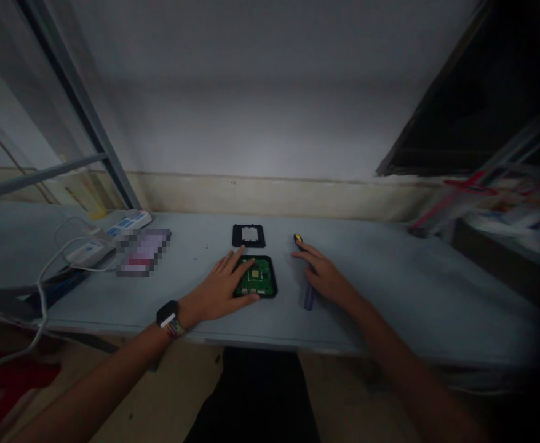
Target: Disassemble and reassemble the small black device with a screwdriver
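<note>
My left hand (226, 286) lies with fingers spread over the left side of a green circuit board (263, 280), which sits in a shallow black square case (274, 289). Its fingertips touch the board and case rim. Behind the case lies a flat black square cover (237, 237) with a pale middle. My right hand (323, 275) rests on the right, fingers stretched out and apart. At its fingertips is a black-and-yellow handle-like end (298, 238). A bluish, see-through strip-like piece (309, 298) shows below the thumb. Whether these two are joined is hidden by the hand.
On the left lie a blurred-out flat rectangle (145, 252), a white power strip (129, 223) and white cables (43, 289). A metal post (113, 172) rises behind them. Dark clutter (496, 252) stands at the right. The light-blue table (196, 237) meets the wall behind.
</note>
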Motion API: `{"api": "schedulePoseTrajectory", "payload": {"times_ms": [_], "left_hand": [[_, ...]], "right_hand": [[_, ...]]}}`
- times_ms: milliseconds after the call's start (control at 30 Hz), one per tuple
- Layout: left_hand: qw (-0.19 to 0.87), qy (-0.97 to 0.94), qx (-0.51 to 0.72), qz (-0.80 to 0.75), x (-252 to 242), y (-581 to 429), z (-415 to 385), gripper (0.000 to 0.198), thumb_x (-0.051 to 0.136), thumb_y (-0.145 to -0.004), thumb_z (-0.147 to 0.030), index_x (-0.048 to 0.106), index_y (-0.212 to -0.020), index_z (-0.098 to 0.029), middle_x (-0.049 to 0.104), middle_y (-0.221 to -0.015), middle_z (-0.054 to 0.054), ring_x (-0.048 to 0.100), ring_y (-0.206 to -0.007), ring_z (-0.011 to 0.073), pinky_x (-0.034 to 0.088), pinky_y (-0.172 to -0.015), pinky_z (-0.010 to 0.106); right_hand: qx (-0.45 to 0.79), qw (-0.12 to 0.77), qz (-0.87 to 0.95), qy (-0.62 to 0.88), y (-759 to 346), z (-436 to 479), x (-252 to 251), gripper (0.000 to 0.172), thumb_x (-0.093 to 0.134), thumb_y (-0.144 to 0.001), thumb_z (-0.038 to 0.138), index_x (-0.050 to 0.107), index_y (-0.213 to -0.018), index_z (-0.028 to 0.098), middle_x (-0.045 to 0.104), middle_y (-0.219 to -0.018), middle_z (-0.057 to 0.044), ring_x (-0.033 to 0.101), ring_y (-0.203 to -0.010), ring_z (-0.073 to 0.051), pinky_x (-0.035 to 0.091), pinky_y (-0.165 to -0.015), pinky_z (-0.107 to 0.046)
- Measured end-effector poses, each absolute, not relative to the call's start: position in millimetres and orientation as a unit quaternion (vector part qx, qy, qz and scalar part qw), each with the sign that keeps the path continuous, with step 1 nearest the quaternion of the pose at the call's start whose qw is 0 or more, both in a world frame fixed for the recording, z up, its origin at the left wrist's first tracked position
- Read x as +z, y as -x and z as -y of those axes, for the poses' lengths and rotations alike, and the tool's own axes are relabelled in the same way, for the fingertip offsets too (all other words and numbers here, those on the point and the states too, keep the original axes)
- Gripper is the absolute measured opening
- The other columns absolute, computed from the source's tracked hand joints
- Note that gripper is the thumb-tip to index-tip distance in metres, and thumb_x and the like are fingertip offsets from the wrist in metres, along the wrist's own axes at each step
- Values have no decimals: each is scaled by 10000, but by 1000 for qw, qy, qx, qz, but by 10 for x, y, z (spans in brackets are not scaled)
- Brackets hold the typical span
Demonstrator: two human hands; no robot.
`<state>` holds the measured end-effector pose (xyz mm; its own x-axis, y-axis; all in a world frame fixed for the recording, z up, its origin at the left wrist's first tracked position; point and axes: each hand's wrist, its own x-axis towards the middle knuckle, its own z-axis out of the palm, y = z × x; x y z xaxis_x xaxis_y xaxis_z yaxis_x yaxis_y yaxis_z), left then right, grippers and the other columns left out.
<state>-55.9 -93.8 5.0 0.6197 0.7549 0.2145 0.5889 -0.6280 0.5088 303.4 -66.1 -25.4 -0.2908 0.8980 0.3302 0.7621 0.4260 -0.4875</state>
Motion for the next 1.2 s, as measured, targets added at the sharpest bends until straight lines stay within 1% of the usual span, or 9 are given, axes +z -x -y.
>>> {"api": "schedulePoseTrajectory", "payload": {"times_ms": [100, 233, 333, 467, 567, 767, 867, 1000, 1200], "left_hand": [[232, -856, 229, -402, 109, 534, 899, 782, 587, -1077, -667, 399, -1725, -271, 214, -1868, 165, 224, -1738, 385, 255, -1405, 603], [269, -817, 279, -427, 169, 521, 690, 661, 427, -1148, -611, 427, -1690, -232, 244, -1857, 161, 249, -1737, 316, 221, -1426, 546], [246, -806, 306, -444, 183, 582, 389, 647, 441, -1142, -574, 473, -1644, -167, 358, -1796, 205, 299, -1716, 323, 245, -1417, 547], [167, -812, 313, -464, 182, 799, -177, 530, 580, -1047, -387, 590, -1509, -128, 636, -1551, 215, 602, -1481, 334, 418, -1325, 538], [113, -813, 286, -494, 157, 1010, -614, 410, 560, -1015, -322, 687, -1359, -139, 730, -1410, 180, 679, -1373, 311, 477, -1279, 497], [83, -820, 251, -508, -36, 1334, -1081, 398, 573, -919, -209, 744, -1271, -135, 767, -1367, 181, 728, -1310, 320, 532, -1235, 487], [70, -825, 252, -501, -173, 1402, -1117, 395, 526, -966, -199, 747, -1292, -162, 768, -1385, 153, 731, -1312, 296, 537, -1237, 485], [51, -831, 260, -489, -312, 1411, -1100, 410, 479, -1033, -206, 728, -1357, -175, 735, -1459, 148, 710, -1355, 280, 511, -1266, 473], [27, -834, 263, -485, -361, 1400, -1082, 431, 455, -1030, -166, 718, -1372, -170, 744, -1435, 153, 719, -1329, 281, 510, -1267, 478]], "right_hand": [[115, 289, 791, 528, -3027, 673, -256, 632, 481, -861, 34, 743, -1413, 197, 497, -1756, -159, 515, -1620, -284, 419, -1351, -541], [74, 311, 784, 533, -2968, 733, -260, 631, 459, -879, 13, 768, -1379, 245, 588, -1689, -108, 557, -1588, -279, 424, -1353, -569], [19, 312, 789, 529, -2860, 780, -179, 606, 450, -919, 14, 783, -1365, 254, 653, -1622, -101, 562, -1579, -303, 425, -1353, -594], [-18, 311, 785, 535, -2638, 728, 38, 526, 435, -968, 40, 800, -1309, 206, 728, -1504, -152, 677, -1438, -318, 507, -1288, -560], [3, 331, 776, 537, -2511, 499, 181, 474, 473, -968, 68, 805, -1272, 217, 769, -1404, -148, 710, -1368, -305, 527, -1250, -516], [98, 391, 729, 553, -2722, -301, 153, 356, 560, -893, 127, 848, -1074, 228, 845, -1215, -110, 782, -1196, -295, 553, -1182, -511], [120, 432, 688, 570, -2945, -568, -2, 348, 515, -883, 174, 842, -993, 215, 863, -1112, -114, 801, -1116, -298, 598, -1105, -518], [133, 477, 650, 576, -3121, -672, -180, 322, 521, -895, 264, 833, -961, 224, 869, -1087, -114, 799, -1120, -298, 593, -1098, -503], [145, 457, 657, 582, -3128, -675, -270, 299, 559, -864, 267, 848, -935, 235, 856, -959, -104, 813, -946, -301, 631, -950, -489]]}}
